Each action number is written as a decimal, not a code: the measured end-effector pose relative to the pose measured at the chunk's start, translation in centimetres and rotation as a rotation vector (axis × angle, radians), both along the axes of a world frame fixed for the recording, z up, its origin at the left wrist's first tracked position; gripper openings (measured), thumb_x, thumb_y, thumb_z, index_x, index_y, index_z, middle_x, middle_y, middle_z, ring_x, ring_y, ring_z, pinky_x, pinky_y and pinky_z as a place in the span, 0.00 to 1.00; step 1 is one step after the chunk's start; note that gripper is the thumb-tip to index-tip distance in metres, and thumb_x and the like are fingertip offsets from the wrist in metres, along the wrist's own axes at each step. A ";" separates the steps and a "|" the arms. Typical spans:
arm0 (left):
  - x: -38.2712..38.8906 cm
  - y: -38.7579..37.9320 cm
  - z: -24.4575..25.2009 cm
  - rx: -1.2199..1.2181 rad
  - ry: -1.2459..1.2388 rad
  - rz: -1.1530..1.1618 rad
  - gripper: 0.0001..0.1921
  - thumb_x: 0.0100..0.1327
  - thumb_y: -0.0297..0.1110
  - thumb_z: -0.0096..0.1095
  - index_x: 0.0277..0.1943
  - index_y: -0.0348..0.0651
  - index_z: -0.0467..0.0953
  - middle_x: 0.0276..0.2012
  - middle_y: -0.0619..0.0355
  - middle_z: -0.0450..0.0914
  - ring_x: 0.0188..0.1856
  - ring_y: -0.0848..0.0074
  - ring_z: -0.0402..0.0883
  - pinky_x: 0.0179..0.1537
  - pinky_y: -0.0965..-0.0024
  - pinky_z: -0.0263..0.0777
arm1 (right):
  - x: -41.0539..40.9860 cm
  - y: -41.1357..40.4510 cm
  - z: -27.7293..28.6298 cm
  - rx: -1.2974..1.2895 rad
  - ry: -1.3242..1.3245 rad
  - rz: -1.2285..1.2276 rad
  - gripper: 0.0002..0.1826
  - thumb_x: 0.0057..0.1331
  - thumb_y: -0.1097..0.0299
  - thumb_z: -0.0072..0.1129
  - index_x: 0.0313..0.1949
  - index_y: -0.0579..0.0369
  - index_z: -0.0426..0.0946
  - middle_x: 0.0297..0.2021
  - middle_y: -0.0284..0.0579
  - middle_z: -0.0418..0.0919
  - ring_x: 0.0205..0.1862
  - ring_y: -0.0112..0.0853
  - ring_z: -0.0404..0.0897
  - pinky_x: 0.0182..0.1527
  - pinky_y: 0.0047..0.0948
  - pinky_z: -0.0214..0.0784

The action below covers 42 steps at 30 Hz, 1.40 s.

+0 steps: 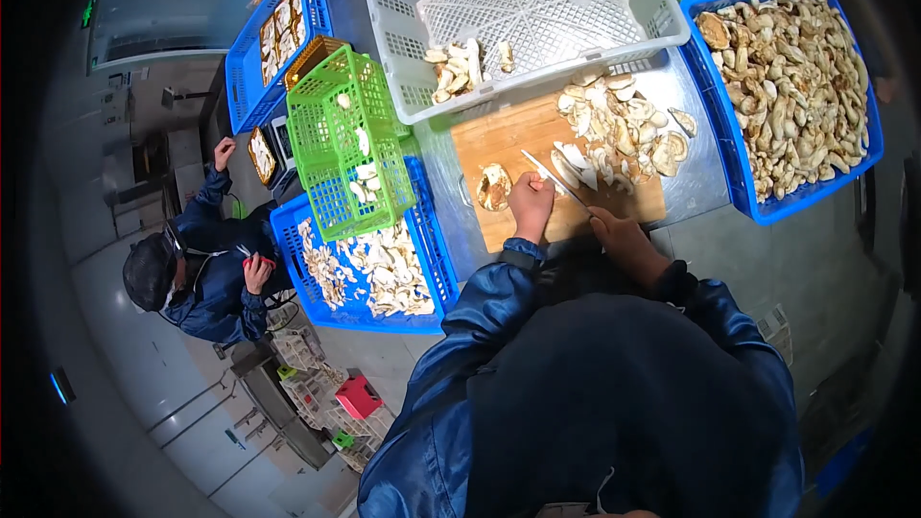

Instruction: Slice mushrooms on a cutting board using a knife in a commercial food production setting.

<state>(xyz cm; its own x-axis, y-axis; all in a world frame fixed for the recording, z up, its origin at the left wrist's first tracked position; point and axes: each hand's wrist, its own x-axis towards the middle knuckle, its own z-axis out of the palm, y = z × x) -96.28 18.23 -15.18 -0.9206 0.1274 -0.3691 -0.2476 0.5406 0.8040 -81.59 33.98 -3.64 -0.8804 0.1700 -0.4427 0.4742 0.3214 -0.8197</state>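
My right hand (pixel 622 239) grips the handle of a knife (pixel 552 178), whose blade points up and left over the wooden cutting board (pixel 504 133). My left hand (pixel 532 205) is curled beside the blade, with a small pale piece at its fingers; whether it grips the piece is unclear. Left of it lies a brown-and-white mushroom piece (pixel 494 187). White mushroom slices (pixel 574 164) rest just beyond the blade. A heap of cut mushrooms (pixel 619 122) covers the board's upper right part and spills onto the metal table (pixel 705 158).
A white crate (pixel 518 61) stands behind the board. Blue crates hold whole mushrooms (pixel 795 86) at right and slices (pixel 388 273) at left, below a green basket (pixel 349 144). A co-worker (pixel 209 266) is at far left, near a scale (pixel 280 147).
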 end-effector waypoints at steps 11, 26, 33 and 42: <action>-0.6 2.4 2.0 -0.201 0.153 -0.179 0.15 0.60 0.39 0.59 0.41 0.33 0.77 0.26 0.48 0.81 0.30 0.61 0.81 0.36 0.62 0.74 | 5.7 4.1 -2.6 0.106 0.160 -0.210 0.20 0.74 0.61 0.42 0.56 0.61 0.72 0.22 0.54 0.77 0.24 0.44 0.80 0.30 0.39 0.71; 1.5 8.8 8.3 -0.579 0.331 -0.420 0.36 0.50 0.46 0.74 0.61 0.44 0.68 0.52 0.43 0.69 0.57 0.49 0.68 0.51 0.51 0.71 | 7.3 7.0 -0.5 -0.110 0.012 -0.314 0.20 0.76 0.60 0.43 0.59 0.57 0.72 0.19 0.48 0.74 0.22 0.38 0.78 0.28 0.36 0.70; 0.8 7.3 5.6 -0.385 0.371 -0.387 0.28 0.49 0.31 0.67 0.56 0.42 0.74 0.46 0.42 0.75 0.49 0.50 0.75 0.51 0.56 0.72 | 7.5 9.4 0.0 -0.068 0.138 -0.284 0.18 0.75 0.63 0.45 0.58 0.56 0.72 0.19 0.49 0.74 0.22 0.37 0.78 0.27 0.35 0.69; -0.1 3.2 6.6 0.857 -0.641 0.269 0.26 0.57 0.19 0.43 0.62 0.36 0.67 0.49 0.51 0.76 0.43 0.69 0.81 0.39 0.68 0.81 | 7.5 12.1 -1.8 0.053 0.312 -0.115 0.17 0.73 0.67 0.46 0.58 0.57 0.72 0.22 0.50 0.76 0.22 0.42 0.78 0.26 0.37 0.70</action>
<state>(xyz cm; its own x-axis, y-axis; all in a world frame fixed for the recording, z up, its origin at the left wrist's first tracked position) -96.38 21.45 -8.61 -0.6265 0.3936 -0.6728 -0.7783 -0.2690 0.5674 -74.11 46.10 -5.44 -0.9459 0.2915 -0.1423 0.2383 0.3268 -0.9145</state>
